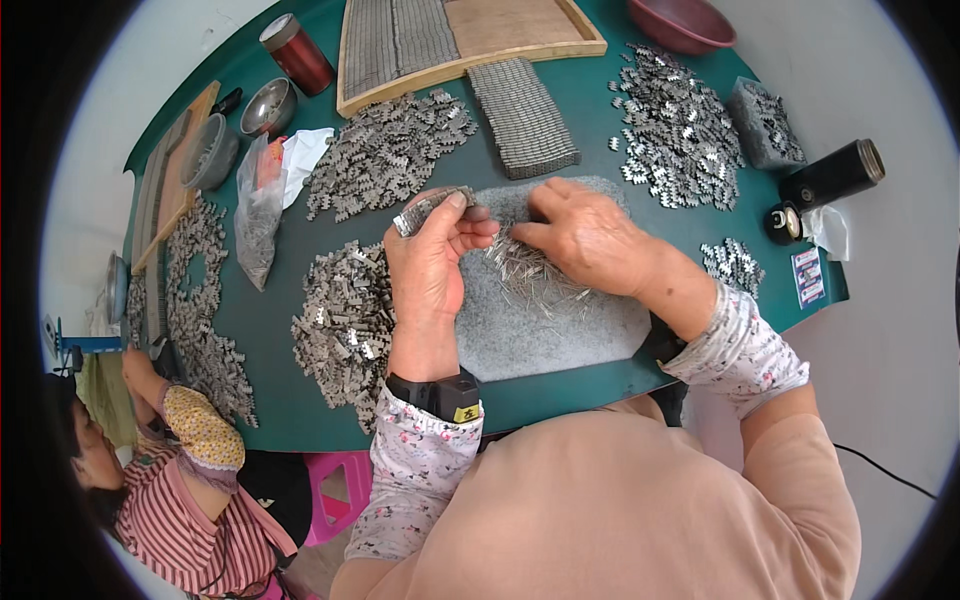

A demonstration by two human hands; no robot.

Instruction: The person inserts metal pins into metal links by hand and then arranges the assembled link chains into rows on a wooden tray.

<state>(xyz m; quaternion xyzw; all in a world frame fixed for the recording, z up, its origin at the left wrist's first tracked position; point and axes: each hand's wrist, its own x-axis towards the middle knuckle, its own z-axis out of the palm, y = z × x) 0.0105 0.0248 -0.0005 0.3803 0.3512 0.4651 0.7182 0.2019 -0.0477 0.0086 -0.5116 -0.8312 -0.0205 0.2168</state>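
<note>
A co-worker in a pink-striped top (175, 510) sits beside the dark-green tabletop (270, 370). The left hand (428, 260) pinches a small grey toothed-metal strip (415, 213) near the flat pale-grey mat (560, 345). Thin silvery pins (530, 275) lie heaped there; the right hand's (585, 240) fingers bend over them, grip unclear. A whitish wall (890, 320) stands rightmost.

I count two hands (430, 250) over one grey pad (560, 340) and one heap of thin pins (535, 270); beside it, four heaps of metal pieces (390, 150), two left, two right; two wooden trays (540, 52), far and left; one red tumbler (300, 58), far left; one black flask (832, 178), right.
</note>
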